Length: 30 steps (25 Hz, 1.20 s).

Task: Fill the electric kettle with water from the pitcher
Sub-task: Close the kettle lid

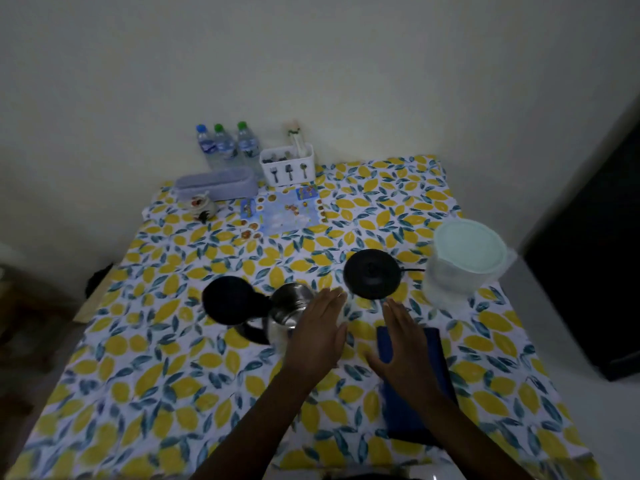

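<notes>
A steel electric kettle (285, 311) stands mid-table with its black lid (228, 299) flipped open to the left, mouth uncovered. My left hand (318, 330) hovers flat over the kettle's right side, fingers stretched, holding nothing. My right hand (403, 348) is also flat and empty, above a dark blue cloth (415, 403). The kettle's round black base (373, 273) lies just beyond both hands. A clear plastic pitcher (462, 263) with a pale green lid stands at the right, apart from both hands.
The table wears a lemon-print cloth (173, 368). At the back stand three water bottles (227, 145), a white cutlery caddy (287, 166), a lilac tray (216, 183), a small owl figure (199, 204) and a picture mat (284, 211). A dark object (595, 271) stands at the right.
</notes>
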Motion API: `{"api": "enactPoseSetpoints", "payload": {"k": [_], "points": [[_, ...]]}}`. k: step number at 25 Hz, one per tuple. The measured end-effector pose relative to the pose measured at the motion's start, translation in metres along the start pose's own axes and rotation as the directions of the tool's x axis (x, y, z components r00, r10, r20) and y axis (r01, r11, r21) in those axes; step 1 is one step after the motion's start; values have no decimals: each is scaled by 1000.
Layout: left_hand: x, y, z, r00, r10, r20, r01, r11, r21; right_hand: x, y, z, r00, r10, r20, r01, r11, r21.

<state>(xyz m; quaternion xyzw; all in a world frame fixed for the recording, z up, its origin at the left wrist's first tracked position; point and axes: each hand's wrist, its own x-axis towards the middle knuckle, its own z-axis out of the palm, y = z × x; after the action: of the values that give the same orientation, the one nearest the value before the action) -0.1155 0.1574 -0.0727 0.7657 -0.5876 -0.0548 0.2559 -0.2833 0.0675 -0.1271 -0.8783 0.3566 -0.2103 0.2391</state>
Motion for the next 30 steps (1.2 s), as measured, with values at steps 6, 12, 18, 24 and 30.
{"api": "enactPoseSetpoints", "payload": {"k": [6,12,18,24,30], "points": [[-44,-63,-54,965,-87,-248,95,995,20,11,-61,46,992,-29,120,24,999,38],[-65,-97,-80,830,-462,-312,380,878,-291,21,-75,54,994,83,77,-88,994,69],[-42,-87,-91,945,-220,-243,133,935,-330,24,-71,54,991,104,87,-113,989,97],[-11,-65,-57,985,-37,167,31,999,37,23,-69,55,991,90,98,-95,994,50],[-8,-60,-45,984,-88,152,46,964,263,14,-61,55,988,46,145,-46,999,-1]]}}
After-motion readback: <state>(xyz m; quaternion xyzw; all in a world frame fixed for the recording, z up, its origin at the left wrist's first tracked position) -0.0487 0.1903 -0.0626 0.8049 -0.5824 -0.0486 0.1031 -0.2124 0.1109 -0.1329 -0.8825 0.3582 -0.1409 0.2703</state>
